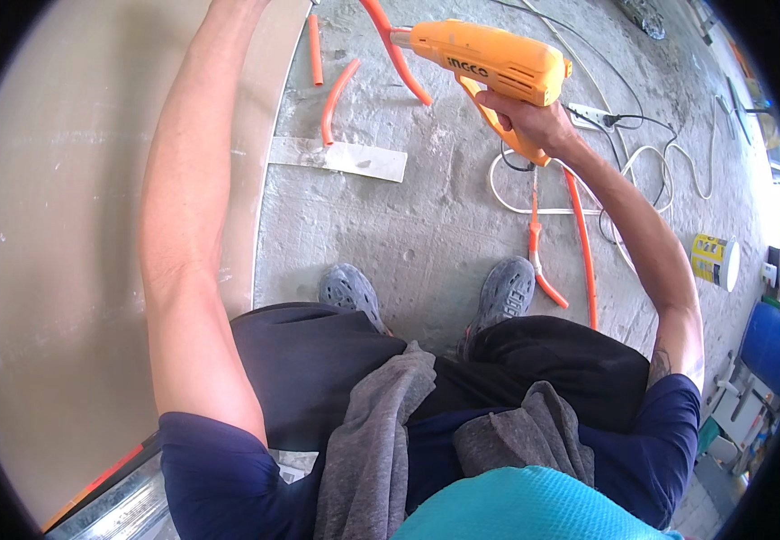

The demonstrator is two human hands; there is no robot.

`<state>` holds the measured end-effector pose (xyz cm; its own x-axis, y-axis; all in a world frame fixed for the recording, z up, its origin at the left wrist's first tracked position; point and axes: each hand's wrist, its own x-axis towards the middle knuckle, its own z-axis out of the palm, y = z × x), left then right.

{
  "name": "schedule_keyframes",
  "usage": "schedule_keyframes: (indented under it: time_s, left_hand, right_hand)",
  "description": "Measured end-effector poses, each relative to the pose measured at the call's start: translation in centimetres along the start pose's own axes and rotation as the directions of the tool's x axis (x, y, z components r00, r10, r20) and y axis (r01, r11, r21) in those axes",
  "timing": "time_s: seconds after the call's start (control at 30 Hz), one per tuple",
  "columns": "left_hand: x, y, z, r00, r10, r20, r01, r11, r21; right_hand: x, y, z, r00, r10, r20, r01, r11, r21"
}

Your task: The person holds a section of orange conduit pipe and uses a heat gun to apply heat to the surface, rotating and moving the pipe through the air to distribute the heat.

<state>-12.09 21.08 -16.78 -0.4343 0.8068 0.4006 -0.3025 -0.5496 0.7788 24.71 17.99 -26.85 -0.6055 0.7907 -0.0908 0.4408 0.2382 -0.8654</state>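
My right hand (538, 121) is wrapped round the handle of a yellow heat gun (489, 58). Its metal nozzle (401, 38) points left, right by a bent orange pipe (408, 76) that runs up past the top edge; whether they touch I cannot tell. My left forearm (190, 171) stretches up along the board, and the hand itself lies beyond the top edge. On the concrete floor are a short straight orange pipe piece (316, 54) and a curved one (338, 94), whose lower end meets a flat white strip (367, 162).
A large beige board (66, 225) fills the left side. More orange pipes (583, 243) lie right of my shoes (504, 292). White and black cables loop around a power strip (590, 114). Farther right are a yellow-and-white bucket (716, 261) and a blue barrel (768, 337).
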Motion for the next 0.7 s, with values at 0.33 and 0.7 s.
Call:
schedule_keyframes:
  time_s: [0.33, 0.7]
  left_hand:
    - [0.7, -0.4, -0.4, 0.999, 0.026, 0.040, -0.027, 1.000, 0.016]
    - [0.9, -0.4, -0.7, 0.997, 0.033, 0.076, -0.032, 0.999, -0.013]
  right_hand:
    - [1.5, -2.7, -0.6, 0.993, -0.109, -0.049, 0.104, 0.990, -0.101]
    - [2.8, -4.7, -0.6, 0.966, -0.238, -0.099, 0.228, 0.968, -0.107]
